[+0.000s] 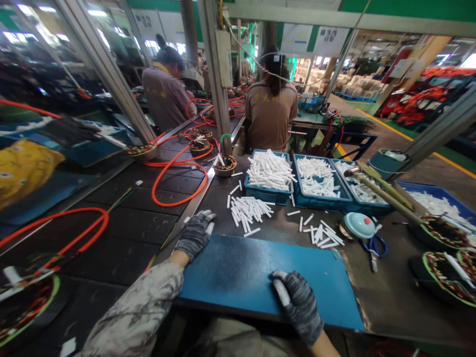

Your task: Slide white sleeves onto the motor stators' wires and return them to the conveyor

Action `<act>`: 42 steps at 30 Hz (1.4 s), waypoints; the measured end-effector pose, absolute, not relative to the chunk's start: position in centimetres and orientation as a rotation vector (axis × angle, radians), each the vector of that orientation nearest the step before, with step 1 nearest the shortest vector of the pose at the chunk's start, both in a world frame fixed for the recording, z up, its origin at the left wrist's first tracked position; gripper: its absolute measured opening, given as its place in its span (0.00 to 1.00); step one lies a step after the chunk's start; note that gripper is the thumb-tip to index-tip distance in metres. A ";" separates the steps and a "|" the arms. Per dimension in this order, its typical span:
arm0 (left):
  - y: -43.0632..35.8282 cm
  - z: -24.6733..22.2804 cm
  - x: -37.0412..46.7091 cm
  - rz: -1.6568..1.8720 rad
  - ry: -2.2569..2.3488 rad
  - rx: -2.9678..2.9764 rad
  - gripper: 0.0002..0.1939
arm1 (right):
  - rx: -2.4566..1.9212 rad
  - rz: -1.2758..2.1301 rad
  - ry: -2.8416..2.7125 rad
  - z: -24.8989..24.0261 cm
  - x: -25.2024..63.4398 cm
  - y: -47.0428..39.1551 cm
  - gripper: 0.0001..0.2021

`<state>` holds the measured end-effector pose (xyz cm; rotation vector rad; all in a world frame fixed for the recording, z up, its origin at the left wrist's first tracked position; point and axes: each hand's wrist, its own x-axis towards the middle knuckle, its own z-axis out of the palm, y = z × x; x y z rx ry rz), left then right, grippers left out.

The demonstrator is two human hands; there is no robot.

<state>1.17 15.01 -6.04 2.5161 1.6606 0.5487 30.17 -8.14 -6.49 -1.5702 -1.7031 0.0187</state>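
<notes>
My left hand (196, 235), in a grey striped glove, rests at the upper left corner of a blue mat (256, 263). Its fingers are stretched forward and hold nothing visible. On the right part of the mat lies my right hand (297, 300), gloved alike, with fingers curled in and nothing visible in them. Beyond the mat is a loose pile of white tube-like pieces (250, 212). A smaller scatter of these white pieces (323, 235) lies farther right. Blue-handled scissors (375, 248) and a round light-blue lidded container (359, 226) are to the right.
Blue bins (268, 192) of white pieces line the back. Wound copper-coloured stator rings (444, 232) sit at right, another ring (225, 166) by the post (215, 74). Orange cables (178, 198) loop over the dark conveyor (122, 233) at left. Two people sit ahead; a gloved co-worker's hand (70, 130) is at far left.
</notes>
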 end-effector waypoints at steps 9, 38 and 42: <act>14.9 -6.3 1.1 0.542 1.673 2.490 0.20 | -1.545 0.014 -1.707 -6.1 30.2 -7.9 0.10; 15.9 -8.2 0.5 0.660 1.604 2.560 0.21 | -1.527 -0.029 -1.719 -6.0 30.1 -7.7 0.11; 16.1 -8.6 0.3 0.698 1.573 2.580 0.20 | -1.526 -0.027 -1.716 -5.8 30.0 -7.8 0.11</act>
